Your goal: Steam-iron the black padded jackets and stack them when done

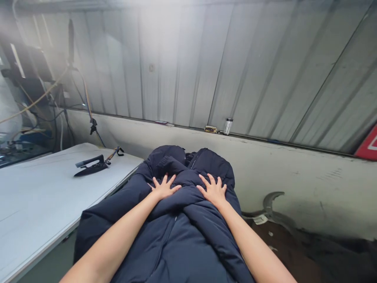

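Note:
A pile of dark navy padded garments (188, 239) with zips fills the lower middle of the view. My left hand (163, 189) lies on it with fingers spread, pressing the fabric left of centre. To its right, my right hand (214, 191) rests on the same pile, its fingers also spread. Both palms face down and neither hand grips anything. A gap of fabric separates the two hands.
On the left stands a white table (38, 196) bearing an iron (92, 166) with a cord. A ledge along the metal wall holds a shiny cylinder (227, 126) and a small yellowish item (211, 129). A curved metal piece (268, 204) is at lower right.

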`<state>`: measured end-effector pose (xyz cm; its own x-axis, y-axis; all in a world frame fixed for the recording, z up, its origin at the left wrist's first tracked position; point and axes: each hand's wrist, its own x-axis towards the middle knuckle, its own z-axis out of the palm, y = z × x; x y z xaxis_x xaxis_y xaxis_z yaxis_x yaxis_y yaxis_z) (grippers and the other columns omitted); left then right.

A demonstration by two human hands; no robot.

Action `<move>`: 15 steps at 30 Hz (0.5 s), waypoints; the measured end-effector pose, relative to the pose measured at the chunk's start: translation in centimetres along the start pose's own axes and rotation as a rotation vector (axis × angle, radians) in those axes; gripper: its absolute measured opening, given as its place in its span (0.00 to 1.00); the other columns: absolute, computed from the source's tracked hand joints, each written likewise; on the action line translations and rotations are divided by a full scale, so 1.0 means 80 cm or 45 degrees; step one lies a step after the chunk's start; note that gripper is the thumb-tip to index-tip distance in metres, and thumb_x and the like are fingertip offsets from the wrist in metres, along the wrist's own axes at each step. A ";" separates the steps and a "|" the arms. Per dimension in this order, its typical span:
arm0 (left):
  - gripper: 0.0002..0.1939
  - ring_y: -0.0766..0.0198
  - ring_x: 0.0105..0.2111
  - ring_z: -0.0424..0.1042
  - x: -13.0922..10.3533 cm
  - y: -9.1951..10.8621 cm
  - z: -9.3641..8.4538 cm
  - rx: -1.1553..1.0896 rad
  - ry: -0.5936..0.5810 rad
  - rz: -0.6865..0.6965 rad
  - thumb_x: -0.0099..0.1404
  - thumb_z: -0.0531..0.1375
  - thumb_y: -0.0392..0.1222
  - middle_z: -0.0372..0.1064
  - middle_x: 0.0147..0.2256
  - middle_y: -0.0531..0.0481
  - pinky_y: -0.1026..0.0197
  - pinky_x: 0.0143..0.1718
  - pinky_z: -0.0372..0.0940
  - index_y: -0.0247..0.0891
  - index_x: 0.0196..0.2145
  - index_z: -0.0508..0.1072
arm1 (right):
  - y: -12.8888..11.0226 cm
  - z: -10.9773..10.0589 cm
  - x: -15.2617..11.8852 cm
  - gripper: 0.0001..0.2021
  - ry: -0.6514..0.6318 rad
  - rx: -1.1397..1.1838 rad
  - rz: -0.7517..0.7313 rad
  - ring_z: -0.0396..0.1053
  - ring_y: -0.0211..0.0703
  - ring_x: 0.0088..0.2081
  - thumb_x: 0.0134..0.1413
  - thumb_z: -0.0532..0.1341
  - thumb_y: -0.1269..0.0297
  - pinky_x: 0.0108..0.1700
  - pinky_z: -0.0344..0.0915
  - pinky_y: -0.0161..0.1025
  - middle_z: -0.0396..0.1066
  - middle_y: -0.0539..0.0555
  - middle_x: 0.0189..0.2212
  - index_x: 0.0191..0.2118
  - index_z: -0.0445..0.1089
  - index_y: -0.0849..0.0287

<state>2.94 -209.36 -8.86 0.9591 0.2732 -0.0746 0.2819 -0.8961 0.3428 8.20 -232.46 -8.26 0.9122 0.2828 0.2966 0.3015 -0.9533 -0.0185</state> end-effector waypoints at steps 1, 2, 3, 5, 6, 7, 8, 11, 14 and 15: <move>0.43 0.30 0.59 0.29 0.001 -0.002 -0.004 0.019 -0.041 0.025 0.49 0.38 0.75 0.25 0.64 0.55 0.23 0.48 0.35 0.61 0.60 0.35 | -0.002 -0.001 -0.001 0.31 -0.016 -0.006 0.004 0.35 0.69 0.60 0.49 0.39 0.34 0.51 0.41 0.69 0.39 0.45 0.63 0.60 0.43 0.30; 0.43 0.34 0.60 0.32 0.002 -0.002 -0.014 0.040 -0.108 0.068 0.49 0.39 0.75 0.27 0.64 0.53 0.26 0.50 0.37 0.59 0.60 0.35 | -0.003 -0.006 0.001 0.31 -0.048 -0.001 0.006 0.35 0.69 0.60 0.49 0.39 0.33 0.51 0.41 0.69 0.39 0.44 0.63 0.59 0.42 0.30; 0.44 0.38 0.61 0.36 0.004 -0.002 -0.032 0.063 -0.187 0.129 0.50 0.40 0.74 0.30 0.64 0.49 0.29 0.52 0.39 0.57 0.61 0.36 | -0.004 -0.013 0.003 0.31 -0.093 0.013 0.006 0.36 0.69 0.60 0.48 0.39 0.33 0.51 0.41 0.69 0.39 0.44 0.63 0.59 0.43 0.30; 0.46 0.44 0.60 0.46 0.013 0.001 -0.081 0.099 -0.412 0.253 0.49 0.48 0.72 0.39 0.63 0.44 0.40 0.54 0.48 0.52 0.61 0.42 | -0.003 -0.034 0.011 0.32 -0.197 0.060 -0.006 0.37 0.70 0.60 0.48 0.38 0.32 0.51 0.42 0.69 0.39 0.45 0.63 0.59 0.43 0.30; 0.44 0.45 0.58 0.52 0.020 0.001 -0.110 0.097 -0.470 0.290 0.48 0.52 0.69 0.46 0.61 0.44 0.44 0.52 0.54 0.51 0.60 0.48 | -0.001 -0.044 0.016 0.32 -0.253 0.089 -0.018 0.38 0.70 0.59 0.47 0.39 0.32 0.51 0.42 0.69 0.39 0.45 0.63 0.59 0.44 0.30; 0.40 0.46 0.55 0.57 0.029 0.001 -0.140 0.099 -0.525 0.272 0.49 0.55 0.66 0.52 0.59 0.44 0.47 0.49 0.59 0.50 0.57 0.56 | 0.000 -0.055 0.021 0.33 -0.309 0.121 -0.031 0.38 0.70 0.59 0.46 0.39 0.32 0.51 0.42 0.70 0.39 0.45 0.63 0.59 0.45 0.31; 0.35 0.48 0.51 0.63 0.039 -0.002 -0.168 0.082 -0.533 0.217 0.51 0.56 0.63 0.59 0.56 0.44 0.50 0.45 0.62 0.48 0.54 0.62 | 0.002 -0.065 0.027 0.33 -0.370 0.155 -0.047 0.38 0.71 0.60 0.46 0.40 0.31 0.51 0.42 0.71 0.39 0.46 0.63 0.59 0.46 0.31; 0.26 0.59 0.40 0.70 0.079 -0.029 -0.234 -0.102 -0.314 0.020 0.59 0.52 0.57 0.71 0.42 0.47 0.61 0.34 0.65 0.45 0.52 0.63 | 0.010 -0.097 0.056 0.36 -0.553 0.308 -0.179 0.41 0.65 0.60 0.45 0.43 0.31 0.56 0.39 0.65 0.46 0.49 0.62 0.58 0.53 0.40; 0.24 0.64 0.30 0.70 0.127 -0.086 -0.259 -0.126 -0.295 -0.302 0.65 0.44 0.52 0.71 0.26 0.50 0.64 0.30 0.64 0.32 0.48 0.64 | 0.032 -0.130 0.111 0.35 -0.545 0.647 -0.220 0.48 0.54 0.59 0.50 0.41 0.36 0.59 0.43 0.52 0.53 0.53 0.59 0.58 0.58 0.50; 0.28 0.63 0.28 0.69 0.144 -0.108 -0.258 -0.093 -0.332 -0.353 0.67 0.39 0.51 0.69 0.22 0.47 0.63 0.29 0.64 0.25 0.43 0.67 | 0.046 -0.136 0.134 0.33 -0.497 0.759 -0.116 0.50 0.53 0.59 0.53 0.40 0.38 0.58 0.45 0.53 0.54 0.54 0.59 0.58 0.57 0.50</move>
<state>11.02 -191.25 6.64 0.8242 0.3949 -0.4059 0.5376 -0.7710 0.3414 16.06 -234.07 5.28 0.8753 0.4819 -0.0396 0.3796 -0.7356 -0.5611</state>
